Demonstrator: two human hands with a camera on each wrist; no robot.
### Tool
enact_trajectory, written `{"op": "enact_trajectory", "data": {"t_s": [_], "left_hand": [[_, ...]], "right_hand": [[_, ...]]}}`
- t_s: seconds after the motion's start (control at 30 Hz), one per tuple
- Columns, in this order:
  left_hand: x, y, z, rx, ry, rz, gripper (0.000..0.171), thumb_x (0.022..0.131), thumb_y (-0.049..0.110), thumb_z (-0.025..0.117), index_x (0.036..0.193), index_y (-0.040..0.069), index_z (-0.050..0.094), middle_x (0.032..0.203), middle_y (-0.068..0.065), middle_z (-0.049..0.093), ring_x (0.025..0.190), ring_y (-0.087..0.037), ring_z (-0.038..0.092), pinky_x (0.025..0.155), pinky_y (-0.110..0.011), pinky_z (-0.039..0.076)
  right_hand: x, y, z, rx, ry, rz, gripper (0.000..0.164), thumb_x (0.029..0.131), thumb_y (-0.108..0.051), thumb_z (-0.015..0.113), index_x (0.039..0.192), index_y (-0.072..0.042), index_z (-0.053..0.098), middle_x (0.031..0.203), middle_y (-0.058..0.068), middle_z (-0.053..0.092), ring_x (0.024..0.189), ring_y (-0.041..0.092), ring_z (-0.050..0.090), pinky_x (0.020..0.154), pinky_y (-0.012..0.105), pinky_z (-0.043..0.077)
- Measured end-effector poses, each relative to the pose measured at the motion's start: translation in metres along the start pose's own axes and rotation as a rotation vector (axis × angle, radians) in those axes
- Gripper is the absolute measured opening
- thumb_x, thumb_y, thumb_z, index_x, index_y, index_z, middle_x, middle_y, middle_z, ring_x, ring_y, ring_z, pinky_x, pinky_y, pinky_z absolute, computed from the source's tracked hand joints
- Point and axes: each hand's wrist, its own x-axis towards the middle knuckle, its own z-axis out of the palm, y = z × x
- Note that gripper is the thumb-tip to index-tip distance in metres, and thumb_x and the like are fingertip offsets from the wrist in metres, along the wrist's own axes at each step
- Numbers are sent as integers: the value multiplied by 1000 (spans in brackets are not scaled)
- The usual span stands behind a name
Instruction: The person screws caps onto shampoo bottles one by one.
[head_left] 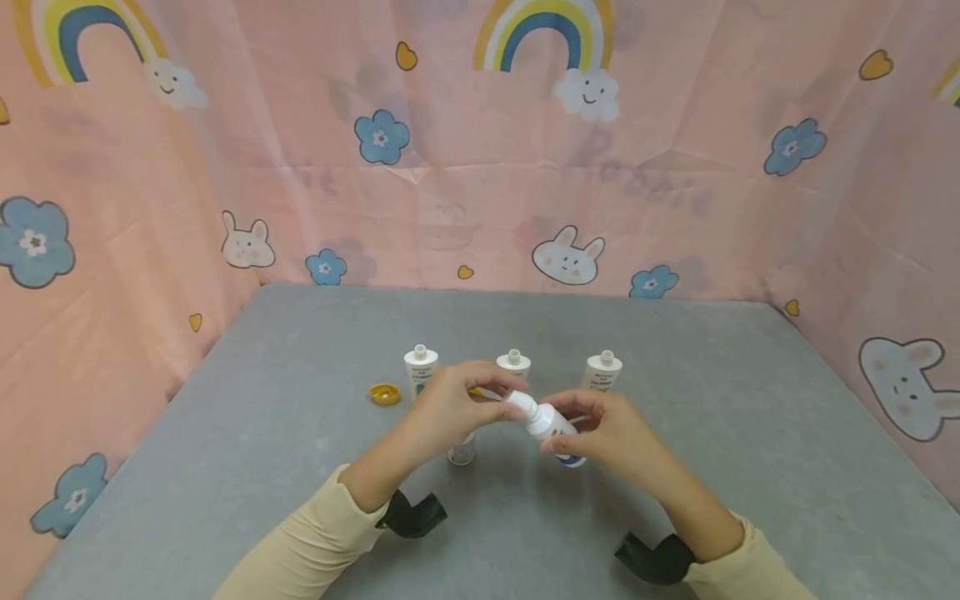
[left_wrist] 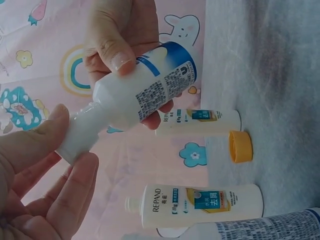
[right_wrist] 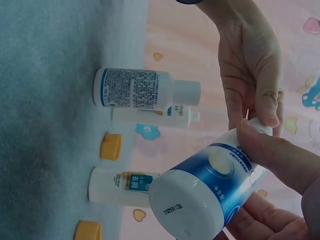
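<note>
Midair above flat grey tabletop [head_left: 315, 350], gripping white-and-blue cylindrical plastic bottle [head_left: 547, 422] in bare right hand [head_left: 611, 427], holding its long axis sloping up leftward, pinching white plastic cap [left_wrist: 81, 136] at upper end with nearer bare left hand [head_left: 459, 404]

Grey table [head_left: 750, 400] — white bottles [head_left: 602, 372] upright, yellow caps [head_left: 385, 395].

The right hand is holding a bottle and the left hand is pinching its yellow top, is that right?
Not quite: the top is white, not yellow, as the left wrist view shows. The right hand is holding a bottle, and the left hand is pinching that top.
</note>
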Motion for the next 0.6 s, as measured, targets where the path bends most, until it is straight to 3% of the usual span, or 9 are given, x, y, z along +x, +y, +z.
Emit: {"op": "enact_trajectory", "data": {"t_s": [0.33,0.6], "left_hand": [[-1,-1,4,2,-13,-28,28,81,14,82,108,10,74,106,-6,73,87,-13,71,75,-23,60],[-2,0,7,9,-19,23,26,81,10,82,105,8,74,106,-7,72,92,-17,71,76,-20,60]], "right_hand": [[-1,0,1,-32,-5,-6,46,80,-20,84,119,-1,69,109,15,71,83,19,69,68,30,59],[-1,1,0,-27,-15,-22,46,80,-20,83,120,-1,69,109,15,71,82,19,69,67,29,59]]}}
